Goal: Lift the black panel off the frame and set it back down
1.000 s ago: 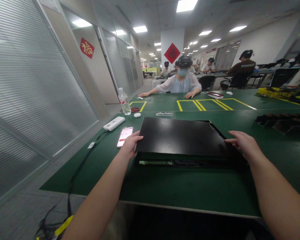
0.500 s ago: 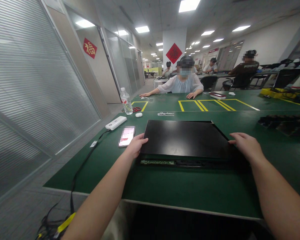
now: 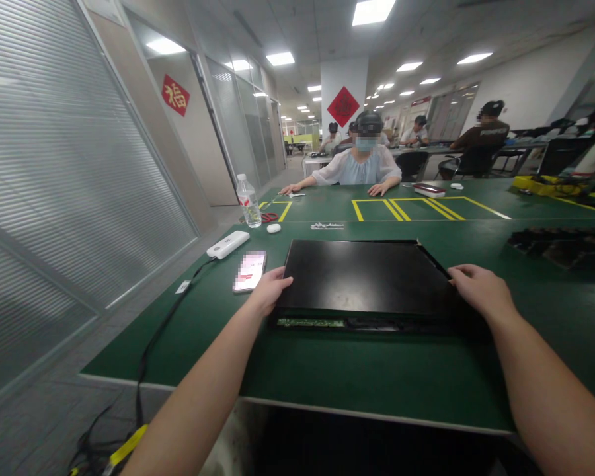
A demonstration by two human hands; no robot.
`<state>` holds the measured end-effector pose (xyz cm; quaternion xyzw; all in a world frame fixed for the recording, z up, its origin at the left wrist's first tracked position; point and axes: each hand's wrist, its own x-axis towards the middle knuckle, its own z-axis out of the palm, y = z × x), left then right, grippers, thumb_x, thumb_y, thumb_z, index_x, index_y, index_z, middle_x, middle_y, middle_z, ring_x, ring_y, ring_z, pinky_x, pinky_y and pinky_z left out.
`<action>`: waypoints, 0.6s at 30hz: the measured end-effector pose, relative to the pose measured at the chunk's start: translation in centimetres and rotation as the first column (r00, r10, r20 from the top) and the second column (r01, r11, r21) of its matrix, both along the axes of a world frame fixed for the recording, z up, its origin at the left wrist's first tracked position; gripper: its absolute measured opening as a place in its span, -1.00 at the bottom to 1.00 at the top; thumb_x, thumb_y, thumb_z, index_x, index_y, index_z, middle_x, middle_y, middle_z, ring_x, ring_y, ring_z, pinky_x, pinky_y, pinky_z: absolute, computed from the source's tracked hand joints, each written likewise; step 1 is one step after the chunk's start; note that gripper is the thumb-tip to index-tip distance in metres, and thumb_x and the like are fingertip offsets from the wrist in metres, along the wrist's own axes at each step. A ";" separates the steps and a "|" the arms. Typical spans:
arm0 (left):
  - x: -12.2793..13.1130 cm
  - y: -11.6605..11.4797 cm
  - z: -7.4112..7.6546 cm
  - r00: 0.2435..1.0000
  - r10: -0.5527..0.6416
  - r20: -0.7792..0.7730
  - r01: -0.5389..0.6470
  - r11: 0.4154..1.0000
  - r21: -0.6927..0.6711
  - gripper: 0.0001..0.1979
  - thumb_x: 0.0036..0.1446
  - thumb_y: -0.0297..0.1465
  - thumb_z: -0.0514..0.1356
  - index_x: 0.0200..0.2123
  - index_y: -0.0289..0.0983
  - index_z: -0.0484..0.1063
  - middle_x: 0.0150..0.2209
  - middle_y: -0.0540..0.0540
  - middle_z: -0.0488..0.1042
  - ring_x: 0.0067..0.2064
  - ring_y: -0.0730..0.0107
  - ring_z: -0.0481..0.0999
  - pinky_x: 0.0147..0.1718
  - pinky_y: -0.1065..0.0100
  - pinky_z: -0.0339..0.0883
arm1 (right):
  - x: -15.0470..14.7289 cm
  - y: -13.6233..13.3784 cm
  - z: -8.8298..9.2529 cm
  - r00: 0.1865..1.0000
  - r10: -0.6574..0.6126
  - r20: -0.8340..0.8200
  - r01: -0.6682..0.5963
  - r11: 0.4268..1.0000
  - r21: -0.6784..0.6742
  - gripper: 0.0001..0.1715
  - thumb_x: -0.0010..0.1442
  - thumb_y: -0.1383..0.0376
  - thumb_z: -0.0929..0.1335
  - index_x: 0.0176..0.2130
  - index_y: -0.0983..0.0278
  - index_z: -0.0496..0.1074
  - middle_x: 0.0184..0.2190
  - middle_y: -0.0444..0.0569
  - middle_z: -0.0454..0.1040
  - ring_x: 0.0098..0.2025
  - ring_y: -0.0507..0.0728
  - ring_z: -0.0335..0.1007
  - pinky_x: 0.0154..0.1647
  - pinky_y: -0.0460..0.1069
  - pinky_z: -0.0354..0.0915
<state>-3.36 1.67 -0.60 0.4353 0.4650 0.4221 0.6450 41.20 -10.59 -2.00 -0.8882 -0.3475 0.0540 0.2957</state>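
A flat black display panel lies in front of me on the green table. Along its near side shows a dark frame or tray with a narrow green circuit board. My left hand grips the panel's left edge, thumb on top and the other fingers mostly hidden underneath. At the opposite edge, my right hand is closed, its thumb and fingertips at the panel's side. A phone with a lit screen lies just beyond my left hand.
To the left are a white power bank with a black cable, a water bottle, red scissors and a white earbud case. Dark ridged parts lie right. Opposite sits a person, both hands on the table.
My right hand has shifted slightly left, its fingertips closer against the panel's right edge. My left hand and the panel stay nearly the same. The person opposite has moved one hand slightly.
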 end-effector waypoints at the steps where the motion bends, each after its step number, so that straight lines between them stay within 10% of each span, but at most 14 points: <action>1: 0.0 0.0 0.0 1.000 0.000 -0.004 0.000 1.000 0.004 -0.67 0.01 -0.66 0.36 -0.13 -0.29 0.66 -0.22 -0.18 0.73 -0.12 0.06 0.74 -0.14 0.21 0.62 | -0.1 0.0 0.1 0.999 0.000 0.032 0.002 0.999 -0.049 -0.52 0.17 -0.01 0.31 -0.11 0.16 0.65 -0.15 0.15 0.66 -0.08 0.40 0.52 -0.13 0.16 0.33; 18: 0.0 0.7 -1.3 0.996 -0.039 -0.086 0.048 0.994 0.099 -0.65 0.04 -0.59 0.40 -0.07 -0.29 0.64 -0.18 -0.13 0.73 -0.06 0.09 0.72 0.03 0.14 0.57 | -1.8 -0.1 1.2 0.975 0.043 0.218 0.021 0.960 -0.281 -0.46 0.23 0.03 0.26 -0.02 0.14 0.68 -0.15 0.20 0.65 -0.11 0.41 0.59 -0.20 0.16 0.44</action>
